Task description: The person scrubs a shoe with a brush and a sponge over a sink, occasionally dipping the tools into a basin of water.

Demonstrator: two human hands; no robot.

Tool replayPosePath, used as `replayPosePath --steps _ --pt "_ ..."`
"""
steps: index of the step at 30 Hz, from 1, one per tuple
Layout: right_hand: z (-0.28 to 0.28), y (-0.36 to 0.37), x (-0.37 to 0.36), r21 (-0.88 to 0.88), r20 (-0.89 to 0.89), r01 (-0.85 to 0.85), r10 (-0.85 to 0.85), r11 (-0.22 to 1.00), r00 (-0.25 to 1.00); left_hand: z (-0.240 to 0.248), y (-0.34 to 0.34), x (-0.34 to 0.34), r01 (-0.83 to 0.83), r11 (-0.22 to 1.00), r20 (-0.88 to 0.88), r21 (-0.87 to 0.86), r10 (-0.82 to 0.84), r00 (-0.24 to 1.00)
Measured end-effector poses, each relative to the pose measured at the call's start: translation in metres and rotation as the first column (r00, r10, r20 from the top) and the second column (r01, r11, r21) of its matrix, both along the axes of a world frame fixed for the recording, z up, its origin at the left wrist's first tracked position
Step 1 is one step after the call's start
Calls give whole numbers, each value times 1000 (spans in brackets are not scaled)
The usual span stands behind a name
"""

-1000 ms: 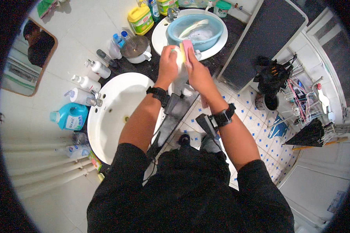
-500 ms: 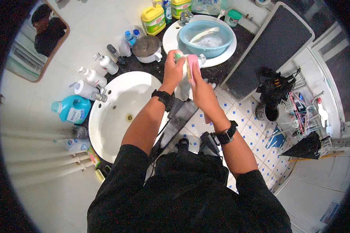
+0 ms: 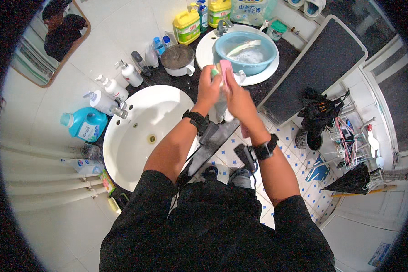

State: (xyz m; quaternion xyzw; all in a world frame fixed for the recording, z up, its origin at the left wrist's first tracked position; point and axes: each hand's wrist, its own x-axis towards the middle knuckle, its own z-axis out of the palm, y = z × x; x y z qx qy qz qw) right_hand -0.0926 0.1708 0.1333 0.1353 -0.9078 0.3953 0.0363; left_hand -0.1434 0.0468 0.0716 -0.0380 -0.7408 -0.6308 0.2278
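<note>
My right hand [image 3: 241,103] is closed round a pink block-shaped brush [image 3: 225,67] with a pale underside. It presses the brush against a white and grey cloth-like item [image 3: 219,110], partly covered by both hands. My left hand [image 3: 208,93] grips that item's upper end, where a small green patch shows at the fingers. What kind of item it is, I cannot tell. Just beyond the hands, a light blue basin [image 3: 254,69] sits in the right-hand white sink [image 3: 203,51]. Foamy water and a long white strip [image 3: 244,47] lie in the basin.
At left is another white sink [image 3: 131,158], edged by pump bottles [image 3: 114,88] and a blue detergent jug [image 3: 87,124]. A lidded pot [image 3: 177,59] and yellow jugs [image 3: 187,27] stand behind. A dark panel [image 3: 317,68] leans at right, near a hanger rack [image 3: 349,145].
The brush has shifted toward the far end of the cloth-like item, nearer the basin. Both hands keep their grips. The whole view has tilted slightly, with the sinks' far side now lower.
</note>
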Motion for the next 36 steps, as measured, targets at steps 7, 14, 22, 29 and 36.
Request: replayPosePath --steps 7,14,22,29,36 --pt "14 -1 -8 -93 144 35 -22 995 989 8 0 14 26 997 -71 -78 -31 997" --pt "-10 9 67 42 58 5 -7 999 998 0 -14 13 30 999 -67 13 -30 997" --pt "16 1 6 62 -46 89 -87 994 995 3 4 15 80 994 -98 -77 -87 991" --pt "-6 12 57 66 70 31 -36 997 997 2 -9 13 92 996 -49 19 -91 995" --pt "12 3 12 32 -93 96 -93 995 991 10 6 10 83 994 -81 -65 -88 993"
